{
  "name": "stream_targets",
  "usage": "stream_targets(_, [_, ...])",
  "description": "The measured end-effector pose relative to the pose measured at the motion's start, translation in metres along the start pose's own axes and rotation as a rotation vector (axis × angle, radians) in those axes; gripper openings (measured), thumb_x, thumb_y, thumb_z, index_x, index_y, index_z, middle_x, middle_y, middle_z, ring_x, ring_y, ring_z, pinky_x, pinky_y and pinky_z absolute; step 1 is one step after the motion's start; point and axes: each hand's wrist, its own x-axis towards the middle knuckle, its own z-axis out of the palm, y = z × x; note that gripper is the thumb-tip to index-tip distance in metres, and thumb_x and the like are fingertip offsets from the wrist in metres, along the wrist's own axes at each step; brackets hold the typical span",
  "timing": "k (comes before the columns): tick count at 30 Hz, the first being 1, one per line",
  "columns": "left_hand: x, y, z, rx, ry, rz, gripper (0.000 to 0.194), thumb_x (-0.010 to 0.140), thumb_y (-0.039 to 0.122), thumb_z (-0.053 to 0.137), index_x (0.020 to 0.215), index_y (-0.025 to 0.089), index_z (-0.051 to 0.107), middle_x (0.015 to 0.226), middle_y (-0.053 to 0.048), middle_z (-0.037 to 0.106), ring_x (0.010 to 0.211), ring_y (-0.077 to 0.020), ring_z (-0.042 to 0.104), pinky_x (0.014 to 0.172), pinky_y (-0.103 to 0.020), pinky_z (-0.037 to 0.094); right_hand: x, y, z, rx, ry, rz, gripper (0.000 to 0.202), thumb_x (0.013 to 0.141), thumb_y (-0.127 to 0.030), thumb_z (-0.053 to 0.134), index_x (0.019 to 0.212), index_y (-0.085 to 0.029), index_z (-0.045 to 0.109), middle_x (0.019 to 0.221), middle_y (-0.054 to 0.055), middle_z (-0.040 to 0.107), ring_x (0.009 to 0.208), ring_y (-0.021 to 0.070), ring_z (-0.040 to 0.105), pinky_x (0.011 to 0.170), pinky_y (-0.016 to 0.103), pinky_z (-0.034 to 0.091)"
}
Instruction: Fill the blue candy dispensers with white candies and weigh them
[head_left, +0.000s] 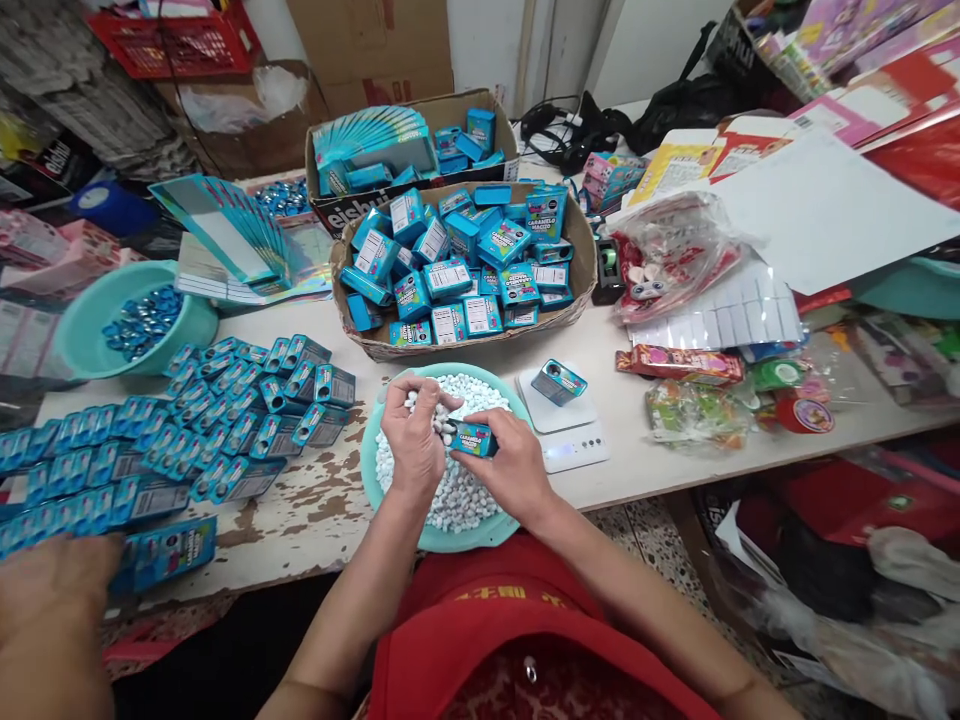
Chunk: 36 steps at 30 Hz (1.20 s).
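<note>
My left hand (pixel 417 432) is curled around several white candies (pixel 442 425), held at the open end of a small blue candy box. Between the thumb and fingers of my right hand (pixel 517 462) is that blue candy box (pixel 474 440), lying on its side with its opening toward my left hand. Both hands are above a mint-green basin (pixel 369 470) filled with white candies (pixel 459 500). On a white digital scale (pixel 574 452), to the right of the basin, lies another blue candy box (pixel 559 381).
Behind the basin stands a cut-down carton (pixel 465 350) heaped with blue boxes. Rows of blue boxes (pixel 225 400) cover the table's left side, where another person's hand (pixel 67 580) touches them. A green bowl (pixel 75 340) holds shiny blue wrapped pieces. Packets and papers lie at right.
</note>
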Motion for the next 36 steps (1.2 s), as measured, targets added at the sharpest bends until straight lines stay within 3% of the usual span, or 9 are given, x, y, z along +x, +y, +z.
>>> stream_targets(6, [0.004, 0.001, 0.001, 0.053, 0.009, 0.108, 0.031, 0.073, 0.035, 0.069, 0.064, 0.017, 0.046, 0.055, 0.006, 0.052, 0.045, -0.0074, 0.051, 0.047, -0.021, 0.042, 0.0, -0.002, -0.003, 0.031, 0.024, 0.009, 0.034, 0.064, -0.024, 0.079, 0.093, -0.022, 0.061, 0.091, 0.003, 0.068, 0.089, 0.0221, 0.063, 0.077, 0.034, 0.044])
stream_targets(15, [0.005, -0.007, 0.003, 0.108, -0.043, 0.071, 0.04, 0.075, 0.042, 0.066, 0.056, 0.017, 0.041, 0.049, 0.006, 0.042, 0.037, -0.0041, 0.036, 0.035, -0.018, 0.024, -0.001, 0.003, 0.0, 0.056, 0.022, 0.056, 0.034, 0.063, -0.021, 0.079, 0.092, -0.021, 0.061, 0.091, 0.003, 0.068, 0.088, 0.0219, 0.063, 0.077, 0.034, 0.044])
stream_targets(20, [-0.006, 0.009, 0.006, 0.094, -0.179, 0.048, 0.042, 0.074, 0.042, 0.068, 0.054, 0.016, 0.042, 0.045, 0.006, 0.038, 0.036, -0.0038, 0.031, 0.034, -0.018, 0.02, 0.001, -0.002, -0.001, 0.068, -0.022, 0.065, 0.036, 0.061, -0.021, 0.08, 0.093, -0.02, 0.062, 0.092, 0.004, 0.068, 0.09, 0.0225, 0.062, 0.079, 0.035, 0.044])
stream_targets(23, [-0.003, 0.035, 0.003, -0.045, -0.226, -0.07, 0.043, 0.073, 0.043, 0.069, 0.054, 0.016, 0.041, 0.046, 0.006, 0.036, 0.035, -0.0029, 0.028, 0.032, -0.016, 0.018, -0.004, -0.007, -0.009, 0.193, -0.031, 0.083, 0.04, 0.06, -0.025, 0.082, 0.094, -0.023, 0.062, 0.093, 0.002, 0.069, 0.092, 0.0212, 0.062, 0.082, 0.034, 0.045])
stream_targets(25, [0.01, 0.042, -0.007, -0.144, -0.157, -0.166, 0.043, 0.077, 0.046, 0.063, 0.056, 0.016, 0.041, 0.047, 0.006, 0.034, 0.035, -0.0031, 0.027, 0.031, -0.015, 0.02, -0.011, -0.006, -0.016, 0.33, -0.019, 0.121, 0.041, 0.06, -0.028, 0.082, 0.095, -0.023, 0.063, 0.095, 0.001, 0.068, 0.094, 0.0198, 0.063, 0.084, 0.032, 0.046])
stream_targets(28, [0.031, 0.025, -0.028, -0.08, 0.084, -0.425, 0.037, 0.088, 0.038, 0.05, 0.059, 0.017, 0.042, 0.051, 0.003, 0.041, 0.039, -0.0044, 0.037, 0.034, -0.013, 0.029, -0.027, 0.006, -0.026, 0.448, 0.003, 0.216, 0.04, 0.059, -0.031, 0.082, 0.094, -0.022, 0.064, 0.094, 0.002, 0.068, 0.092, 0.0191, 0.063, 0.084, 0.032, 0.048])
stream_targets(30, [0.038, 0.004, -0.041, 0.043, 0.123, -0.676, 0.03, 0.088, 0.028, 0.047, 0.061, 0.016, 0.044, 0.053, 0.002, 0.044, 0.039, -0.0041, 0.037, 0.032, -0.012, 0.026, -0.04, 0.017, -0.033, 0.487, 0.005, 0.291, 0.041, 0.058, -0.031, 0.083, 0.093, -0.021, 0.065, 0.095, 0.002, 0.068, 0.092, 0.0194, 0.063, 0.082, 0.031, 0.049])
stream_targets(32, [0.036, -0.014, -0.047, 0.146, 0.021, -0.801, 0.02, 0.083, 0.023, 0.052, 0.065, 0.015, 0.048, 0.055, 0.002, 0.046, 0.038, -0.0037, 0.035, 0.031, -0.012, 0.021, -0.053, 0.028, -0.042, 0.556, 0.013, 0.379, 0.043, 0.057, -0.033, 0.083, 0.094, -0.021, 0.065, 0.092, 0.002, 0.068, 0.086, 0.0187, 0.064, 0.076, 0.03, 0.051])
stream_targets(36, [0.028, -0.03, -0.023, 0.389, -0.323, -0.714, 0.018, 0.066, 0.025, 0.069, 0.074, 0.012, 0.058, 0.067, -0.003, 0.056, 0.046, -0.0055, 0.044, 0.037, -0.014, 0.027, -0.072, 0.047, -0.065, 0.636, 0.144, 0.544, 0.041, 0.057, -0.032, 0.081, 0.092, -0.02, 0.064, 0.081, 0.0, 0.069, 0.071, 0.0165, 0.065, 0.066, 0.028, 0.053])
